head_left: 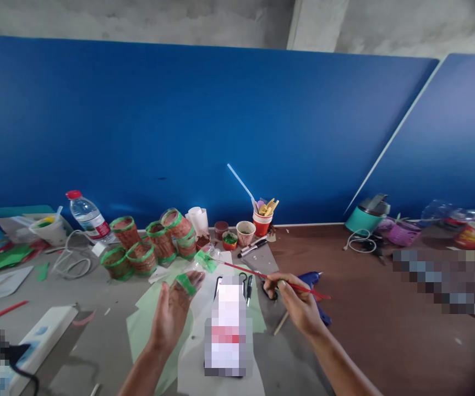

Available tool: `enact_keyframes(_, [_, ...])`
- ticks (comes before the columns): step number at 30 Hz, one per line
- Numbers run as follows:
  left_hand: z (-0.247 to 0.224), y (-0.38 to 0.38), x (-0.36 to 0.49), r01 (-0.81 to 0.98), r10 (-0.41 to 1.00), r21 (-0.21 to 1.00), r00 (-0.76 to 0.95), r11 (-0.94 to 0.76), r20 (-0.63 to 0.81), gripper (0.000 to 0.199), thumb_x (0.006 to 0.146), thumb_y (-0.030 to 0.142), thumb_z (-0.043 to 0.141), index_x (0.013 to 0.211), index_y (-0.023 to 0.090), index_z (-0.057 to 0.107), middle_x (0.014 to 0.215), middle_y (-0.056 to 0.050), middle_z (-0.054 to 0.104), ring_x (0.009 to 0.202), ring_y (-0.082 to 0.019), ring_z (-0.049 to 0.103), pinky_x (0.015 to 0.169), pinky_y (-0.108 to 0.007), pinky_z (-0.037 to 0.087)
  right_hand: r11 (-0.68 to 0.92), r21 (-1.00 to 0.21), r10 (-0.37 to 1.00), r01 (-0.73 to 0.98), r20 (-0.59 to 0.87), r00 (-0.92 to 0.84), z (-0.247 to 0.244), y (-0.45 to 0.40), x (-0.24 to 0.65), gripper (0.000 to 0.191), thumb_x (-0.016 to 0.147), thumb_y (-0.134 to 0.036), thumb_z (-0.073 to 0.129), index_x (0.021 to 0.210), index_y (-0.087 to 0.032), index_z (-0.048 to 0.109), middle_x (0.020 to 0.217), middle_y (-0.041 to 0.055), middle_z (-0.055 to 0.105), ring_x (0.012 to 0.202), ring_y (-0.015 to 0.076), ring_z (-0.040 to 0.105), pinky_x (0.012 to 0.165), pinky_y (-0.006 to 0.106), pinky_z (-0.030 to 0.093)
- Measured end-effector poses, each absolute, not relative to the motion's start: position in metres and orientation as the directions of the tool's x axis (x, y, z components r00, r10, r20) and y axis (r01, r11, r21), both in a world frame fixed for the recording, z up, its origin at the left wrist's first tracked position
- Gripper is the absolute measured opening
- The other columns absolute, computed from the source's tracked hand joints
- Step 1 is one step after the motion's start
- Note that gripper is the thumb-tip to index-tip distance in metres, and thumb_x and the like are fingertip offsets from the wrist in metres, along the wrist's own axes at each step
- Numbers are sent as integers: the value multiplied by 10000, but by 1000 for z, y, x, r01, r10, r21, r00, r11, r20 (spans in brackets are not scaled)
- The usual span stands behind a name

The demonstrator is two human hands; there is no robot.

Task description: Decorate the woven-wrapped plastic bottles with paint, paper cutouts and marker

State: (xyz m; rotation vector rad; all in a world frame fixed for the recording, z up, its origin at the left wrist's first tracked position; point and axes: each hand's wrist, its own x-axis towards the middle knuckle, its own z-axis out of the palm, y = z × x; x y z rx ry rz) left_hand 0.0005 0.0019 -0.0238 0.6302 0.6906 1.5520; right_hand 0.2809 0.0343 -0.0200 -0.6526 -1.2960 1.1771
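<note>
My left hand (167, 324) is closed around a brown piece with a green painted band (186, 284), which looks like the painted cups (141, 258) standing behind it. Between the fingers of my right hand (297, 305) is a thin red paintbrush (247, 269), its far end pointing left over a clear plastic piece smeared with green paint (207, 262). The brush tip is too small to tell whether it touches the plastic. A phone (229, 324), its screen blurred, lies on white paper between my hands. A small cup of green paint (229, 240) stands beyond it.
A red-capped bottle (88, 217), a white paper cup (245, 233) and a red cup of plastic utensils (262, 223) stand along the blue partition (179, 126). Right of the phone lie a blue glue gun (310, 279) and a pen (249, 290). A power strip (43, 344) is at left.
</note>
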Motion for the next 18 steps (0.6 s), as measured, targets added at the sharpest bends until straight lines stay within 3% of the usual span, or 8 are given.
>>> enact_keyframes(11, [-18,3,-5,-717,988,696,-139,-50,-73,638,905,598,336,1002,109,735,1099,-159,717,1203,-318,565,1146,-495,260,651,-759,722,-3,621,-305,2,22,286,218,938,-202,471,981,-243,681,823,60,674,804,204,611,695,311,490])
enact_keyframes(18, [-33,5,-13,-822,997,569,-47,-2,-65,517,938,514,335,1106,183,695,1208,-126,675,1304,-294,469,1122,-497,309,699,-712,690,63,649,-322,5,19,285,262,936,-184,455,1065,-252,673,805,52,651,772,189,614,675,293,493])
